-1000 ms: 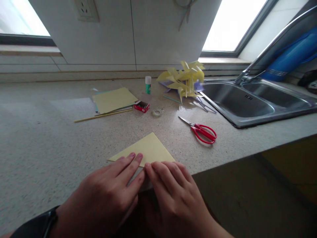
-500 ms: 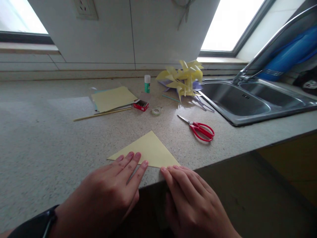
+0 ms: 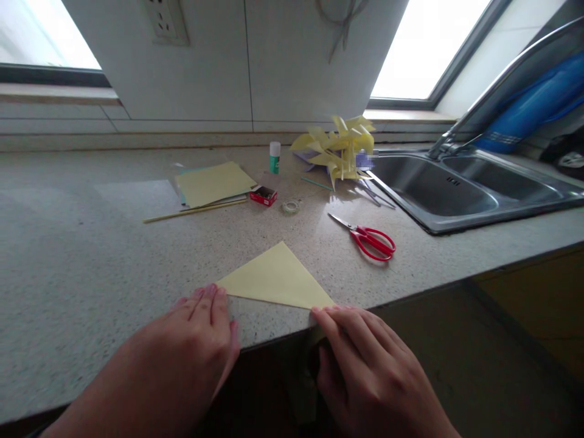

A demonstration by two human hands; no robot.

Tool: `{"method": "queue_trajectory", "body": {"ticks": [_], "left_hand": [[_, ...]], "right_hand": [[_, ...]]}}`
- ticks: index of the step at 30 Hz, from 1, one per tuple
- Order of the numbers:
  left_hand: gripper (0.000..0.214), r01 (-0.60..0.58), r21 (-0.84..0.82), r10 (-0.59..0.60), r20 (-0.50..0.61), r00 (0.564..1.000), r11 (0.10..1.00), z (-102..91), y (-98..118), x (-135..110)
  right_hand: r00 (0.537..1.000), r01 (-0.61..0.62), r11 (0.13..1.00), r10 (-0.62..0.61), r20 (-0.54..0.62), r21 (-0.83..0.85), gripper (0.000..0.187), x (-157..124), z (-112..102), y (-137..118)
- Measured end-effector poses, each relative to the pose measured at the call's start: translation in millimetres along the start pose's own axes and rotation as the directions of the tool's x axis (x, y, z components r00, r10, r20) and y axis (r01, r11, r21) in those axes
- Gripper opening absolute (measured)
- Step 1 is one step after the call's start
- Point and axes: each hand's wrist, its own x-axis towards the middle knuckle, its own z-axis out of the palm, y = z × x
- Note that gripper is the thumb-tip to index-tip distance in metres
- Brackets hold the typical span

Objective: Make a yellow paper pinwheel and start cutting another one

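A pale yellow paper folded into a triangle (image 3: 278,280) lies near the front edge of the speckled countertop (image 3: 91,255). My left hand (image 3: 191,347) lies flat on the counter, fingers stretched out, fingertips at the triangle's left corner. My right hand (image 3: 365,365) is at the counter's edge, fingers extended, fingertips touching the triangle's right corner. Neither hand holds anything.
Red-handled scissors (image 3: 371,238) lie right of the paper. Further back are a yellow sheet stack (image 3: 214,182), a thin wooden stick (image 3: 194,211), a small red box (image 3: 263,195), a tape roll (image 3: 291,207), a glue stick (image 3: 274,157) and yellow paper pinwheels (image 3: 340,149). A steel sink (image 3: 456,188) sits at right.
Both hands have slid apart along the triangle's near folded edge, the left to its left corner and the right to its right corner. The paper now lies mostly uncovered.
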Motion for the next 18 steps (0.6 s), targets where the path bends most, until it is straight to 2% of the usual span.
{"method": "queue_trajectory", "body": {"ticks": [1, 4, 7, 9, 12, 14, 18], "left_hand": [[0.036, -0.019, 0.057, 0.017, 0.037, 0.999, 0.998, -2.0, -2, 0], [0.038, 0.007, 0.19, -0.038, 0.157, 0.987, 0.982, -11.4, -4, 4], [0.039, -0.01, 0.232, -0.042, 0.22, 0.975, 0.973, -20.9, -3, 11], [0.035, -0.022, 0.25, -0.036, 0.223, 0.974, 0.968, -26.0, -3, 16], [0.03, 0.068, 0.229, -0.098, 0.123, 0.988, 0.971, -31.1, -5, 26], [0.031, 0.118, 0.15, -0.124, 0.026, 0.992, 0.982, -32.3, -4, 32], [0.036, 0.023, -0.033, -0.026, -0.119, 0.992, 0.999, -29.6, 6, 39]], "right_hand": [[1.0, 0.001, 1.0, -0.001, 0.002, -0.001, 0.034, 0, 0, 0], [1.0, -0.004, 1.0, 0.004, 0.003, -0.01, 0.034, 0, 1, 1], [1.0, -0.001, 1.0, 0.001, 0.005, -0.016, 0.033, 0, 2, 0], [1.0, 0.006, 1.0, -0.006, 0.003, -0.021, 0.033, -1, 3, 1], [1.0, 0.004, 0.999, -0.004, -0.006, -0.036, 0.032, -4, 4, 4], [1.0, -0.019, 0.999, 0.019, -0.002, -0.044, 0.031, -6, 4, 7], [0.996, -0.081, 0.996, 0.082, 0.026, -0.04, 0.029, -11, 2, 14]]}}
